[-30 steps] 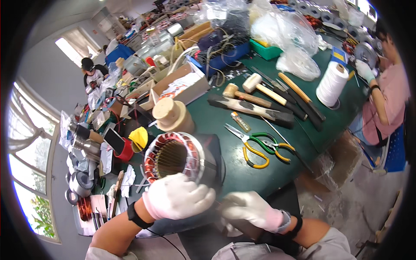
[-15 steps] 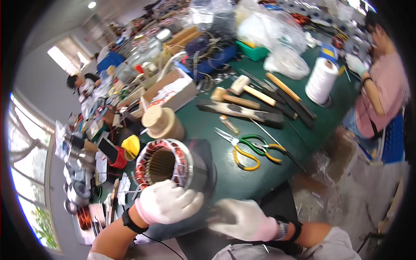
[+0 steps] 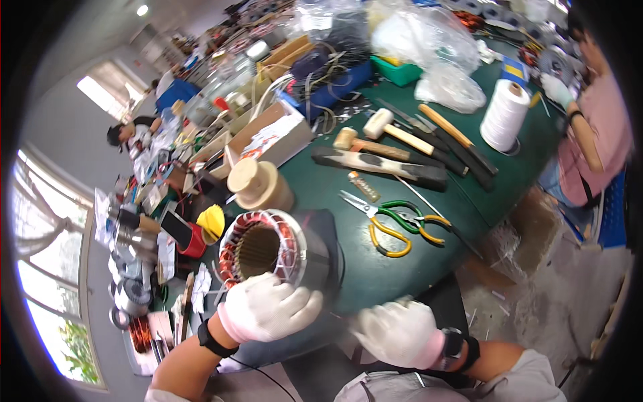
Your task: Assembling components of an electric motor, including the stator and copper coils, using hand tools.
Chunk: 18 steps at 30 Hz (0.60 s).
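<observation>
Right hand: the white-gloved right hand (image 3: 400, 331) sits at the near edge of the bench (image 3: 402, 268), just right of the stator; it is blurred, the fingers curled loosely, and I cannot tell whether they pinch anything.
Left hand: the white-gloved left hand (image 3: 268, 309) rests on the near rim of the stator, fingers (image 3: 298, 305) bent over its edge and pressed against it.
Stator: the motor stator (image 3: 271, 251) lies on its side at the near left of the green bench, its open bore facing the camera, copper windings ringed round the mouth.
Pliers: yellow-handled pliers (image 3: 378, 231) and green-handled pliers (image 3: 408, 211) lie just right of the stator, crossing one another.
Wooden form: a round pale wooden spool (image 3: 258, 184) stands just behind the stator.
Mallets: two mallets (image 3: 385, 130) and a long dark wooden block (image 3: 378, 166) lie mid-bench, side by side.
Cardboard box: an open brown box (image 3: 268, 137) with a white printed sheet on its side sits left of the mallets.
Thread: a tall white cone of thread (image 3: 504, 115) stands upright at the far right.
Bags: clear plastic bags (image 3: 435, 57) are heaped at the far side, beside a small green tray (image 3: 398, 70).
Co-worker: a person in a pink sleeve (image 3: 599, 127) works at the right end.
</observation>
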Tool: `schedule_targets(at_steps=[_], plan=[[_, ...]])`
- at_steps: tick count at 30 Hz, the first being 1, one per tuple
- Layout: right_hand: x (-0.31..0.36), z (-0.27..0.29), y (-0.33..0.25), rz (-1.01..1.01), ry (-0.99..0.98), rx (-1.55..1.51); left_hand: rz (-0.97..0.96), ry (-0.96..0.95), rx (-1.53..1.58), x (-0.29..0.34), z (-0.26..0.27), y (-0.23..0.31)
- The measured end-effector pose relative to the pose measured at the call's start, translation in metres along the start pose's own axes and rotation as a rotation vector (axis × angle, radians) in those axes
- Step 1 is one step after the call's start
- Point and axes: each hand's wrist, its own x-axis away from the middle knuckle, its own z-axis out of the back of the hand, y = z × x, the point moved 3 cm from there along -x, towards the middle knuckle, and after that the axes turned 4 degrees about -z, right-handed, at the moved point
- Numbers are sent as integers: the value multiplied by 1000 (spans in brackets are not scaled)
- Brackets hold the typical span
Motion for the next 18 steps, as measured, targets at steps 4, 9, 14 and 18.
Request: schedule_targets(at_steps=[4, 9, 14, 18], plan=[[-17, -7, -5, -42, 80, -124, 34, 16, -12, 6, -3, 3], [-3, -9, 0, -64, 36, -121, 8, 6, -6, 4, 3, -1], [-26, -13, -8, -54, 95, -249, 40, 13, -18, 7, 4, 2], [-11, -11, 0, -91, 88, -260, 11, 14, -14, 0, -1, 1]])
